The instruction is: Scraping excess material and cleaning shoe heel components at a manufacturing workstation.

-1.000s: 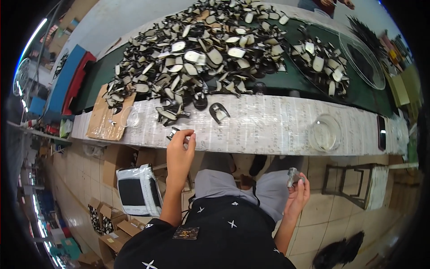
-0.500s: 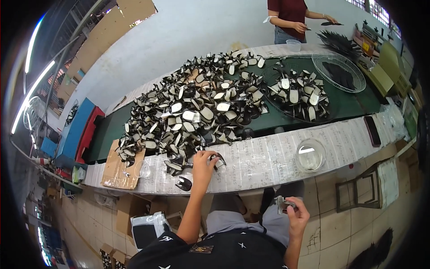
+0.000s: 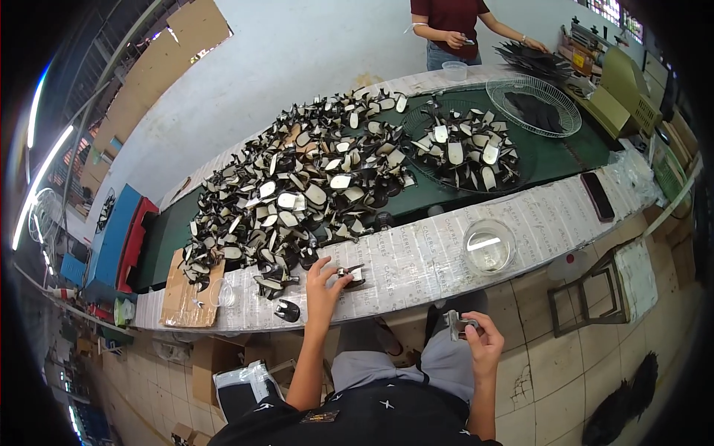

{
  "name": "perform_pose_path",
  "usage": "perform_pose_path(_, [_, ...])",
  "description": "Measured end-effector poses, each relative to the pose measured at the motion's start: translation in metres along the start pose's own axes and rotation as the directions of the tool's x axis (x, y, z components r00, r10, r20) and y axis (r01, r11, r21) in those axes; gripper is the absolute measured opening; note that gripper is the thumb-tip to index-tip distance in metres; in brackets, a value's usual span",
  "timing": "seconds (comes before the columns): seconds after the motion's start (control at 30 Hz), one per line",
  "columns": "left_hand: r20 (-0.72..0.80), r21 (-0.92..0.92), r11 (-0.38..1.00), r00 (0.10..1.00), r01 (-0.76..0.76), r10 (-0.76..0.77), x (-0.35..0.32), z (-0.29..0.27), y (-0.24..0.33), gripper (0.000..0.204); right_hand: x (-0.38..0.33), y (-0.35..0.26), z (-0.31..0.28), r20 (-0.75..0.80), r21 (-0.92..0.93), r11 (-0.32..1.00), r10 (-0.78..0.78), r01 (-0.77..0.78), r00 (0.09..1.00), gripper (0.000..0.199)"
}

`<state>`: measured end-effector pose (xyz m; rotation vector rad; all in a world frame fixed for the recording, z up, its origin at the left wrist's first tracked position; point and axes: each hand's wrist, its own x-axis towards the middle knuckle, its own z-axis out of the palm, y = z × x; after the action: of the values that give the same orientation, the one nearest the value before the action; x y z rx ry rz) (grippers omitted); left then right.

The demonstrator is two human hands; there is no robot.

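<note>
My left hand (image 3: 321, 291) is over the table's near edge, its thumb and fingers closed on a shoe heel (image 3: 355, 276), a curved black piece with a pale face. Just left of that hand, one dark heel (image 3: 287, 310) lies alone and a few more (image 3: 275, 282) are clustered. A big heap of similar black heels with pale rounded faces (image 3: 297, 186) spreads beyond. My right hand (image 3: 485, 340), held low in front of the table edge, grips a small grey metal clip-like tool (image 3: 455, 325); its exact kind is unclear.
Right of the heap, a round wire basket (image 3: 520, 175) holds more heels. Another wire basket (image 3: 571, 126) holds black flat pieces. A clear bowl (image 3: 489, 246) and a phone (image 3: 597, 197) are on the near ledge; cardboard (image 3: 178, 301) lies left. Across the table stands another person (image 3: 454, 16).
The view has shifted right. The heel in my left hand has turned, with its pale side more visible. Across the table, the other person's hand has come down onto the black flat pieces.
</note>
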<state>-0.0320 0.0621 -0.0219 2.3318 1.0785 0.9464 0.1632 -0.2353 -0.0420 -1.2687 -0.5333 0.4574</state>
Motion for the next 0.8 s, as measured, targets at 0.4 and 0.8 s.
perform_pose_path(0.4, [0.599,-0.747,0.260,0.789,0.612,-0.135,-0.036,0.010,0.047,0.046,-0.005,0.000,0.013,0.136,0.057,0.998,0.013,-0.021,0.991,0.022])
perform_pose_path(0.8, [0.682,-0.707,0.159,0.724,0.689,-0.105,-0.046,0.022,0.065,0.039,-0.003,-0.024,0.032,0.035,0.193,0.970,0.141,-0.145,0.989,0.023])
